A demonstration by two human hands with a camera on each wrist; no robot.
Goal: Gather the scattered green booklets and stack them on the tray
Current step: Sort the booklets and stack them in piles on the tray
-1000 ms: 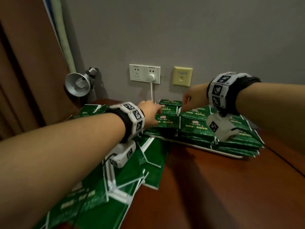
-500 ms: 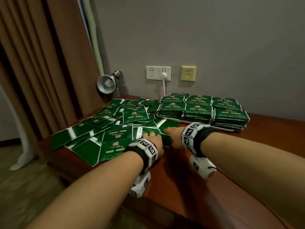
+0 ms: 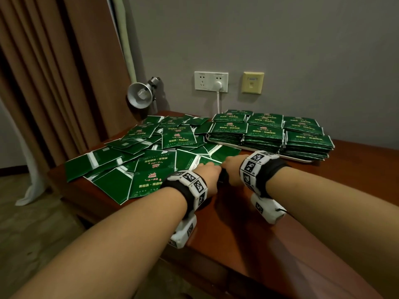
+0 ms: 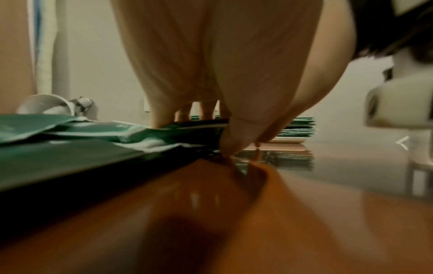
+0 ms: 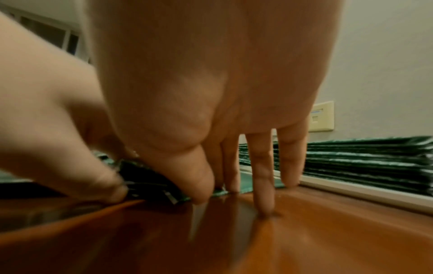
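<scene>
Several green booklets (image 3: pixel 155 169) lie scattered over the left half of the brown table (image 3: pixel 291 223). Neat stacks of booklets (image 3: pixel 265 130) fill the white tray (image 3: pixel 302 160) at the back right. Both hands meet at the pile's near right edge. My left hand (image 3: pixel 212 169) pinches the raised edge of one green booklet (image 4: pixel 199 125), fingers on top and thumb (image 4: pixel 230 142) at the edge. My right hand (image 5: pixel 232 185) holds nothing; its straight fingers (image 5: pixel 263 185) touch the table and the booklet's corner (image 5: pixel 218 193). The tray rim (image 5: pixel 351 192) lies just beyond.
A metal clamp lamp (image 3: pixel 140 97) stands at the table's back left, before a brown curtain (image 3: pixel 54 72). A white cord (image 3: pixel 218 102) runs down from the wall socket (image 3: pixel 211 82) behind the tray. The table's front edge drops to the floor at the near left.
Both hands have drawn back from the tray stacks to the near edge of the scattered pile. Over the last half second they moved closer together on one booklet.
</scene>
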